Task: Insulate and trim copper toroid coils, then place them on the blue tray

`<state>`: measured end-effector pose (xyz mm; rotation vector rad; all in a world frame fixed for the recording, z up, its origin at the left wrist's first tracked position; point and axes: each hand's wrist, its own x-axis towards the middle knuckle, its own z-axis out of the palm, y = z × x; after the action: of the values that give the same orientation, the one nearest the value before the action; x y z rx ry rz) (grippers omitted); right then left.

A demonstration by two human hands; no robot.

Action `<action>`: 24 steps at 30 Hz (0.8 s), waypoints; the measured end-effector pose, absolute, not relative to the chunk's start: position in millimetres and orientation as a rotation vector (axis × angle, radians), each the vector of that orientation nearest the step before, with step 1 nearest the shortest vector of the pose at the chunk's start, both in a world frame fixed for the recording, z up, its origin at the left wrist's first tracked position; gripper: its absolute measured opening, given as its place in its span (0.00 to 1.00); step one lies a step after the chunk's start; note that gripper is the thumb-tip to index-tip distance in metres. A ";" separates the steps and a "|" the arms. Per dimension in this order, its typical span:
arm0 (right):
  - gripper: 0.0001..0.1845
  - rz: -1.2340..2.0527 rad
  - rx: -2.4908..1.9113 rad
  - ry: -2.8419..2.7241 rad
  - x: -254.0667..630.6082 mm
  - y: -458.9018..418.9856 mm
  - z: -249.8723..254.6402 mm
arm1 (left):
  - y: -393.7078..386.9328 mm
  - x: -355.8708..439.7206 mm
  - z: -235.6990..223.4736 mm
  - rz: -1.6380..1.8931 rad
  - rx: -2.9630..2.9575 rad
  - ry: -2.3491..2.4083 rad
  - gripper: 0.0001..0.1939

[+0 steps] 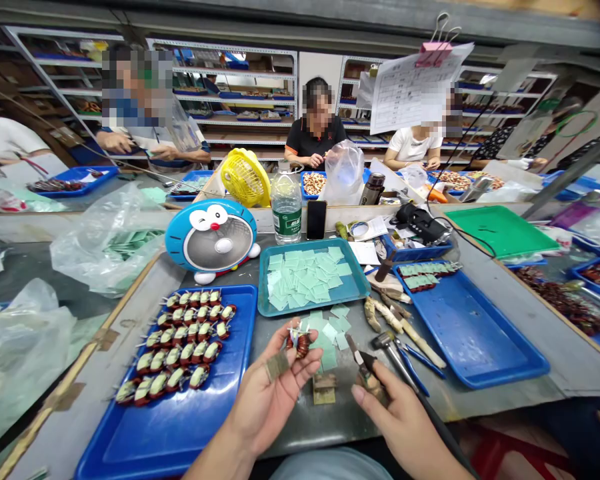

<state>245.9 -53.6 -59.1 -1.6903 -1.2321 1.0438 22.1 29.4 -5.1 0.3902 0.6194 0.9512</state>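
My left hand (275, 387) holds a small copper-wound coil (299, 341) with pale wire ends on its fingertips, and a tan band wraps one finger. In my right hand (395, 413) is a short tool (361, 360) with a flat dark blade; its kind is not clear. Its tip points up and left, apart from the coil. Loose pale-green squares (327, 333) lie on the bench just beyond both hands. Between the hands sits a small worn block (325, 389). On the left, a blue tray (150, 433) carries rows of coils topped with pale pieces.
A teal tray (265, 308) of green squares stands ahead. At right are a hammer (387, 343), pliers (415, 373) and a blue tray (480, 333) with some coils. A cartoon-faced fan (210, 237), bottle (286, 207) and phone (317, 220) stand behind. Other people sit opposite.
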 end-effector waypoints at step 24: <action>0.39 1.110 -1.831 -1.217 245.6 -55.2 -67.6 | 31.6 11.2 -17.8 1.016 0.206 0.469 0.16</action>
<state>245.6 -55.2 -67.6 -1.8309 -1.2174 1.1102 11.2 31.6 -17.8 0.2058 0.4693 1.0163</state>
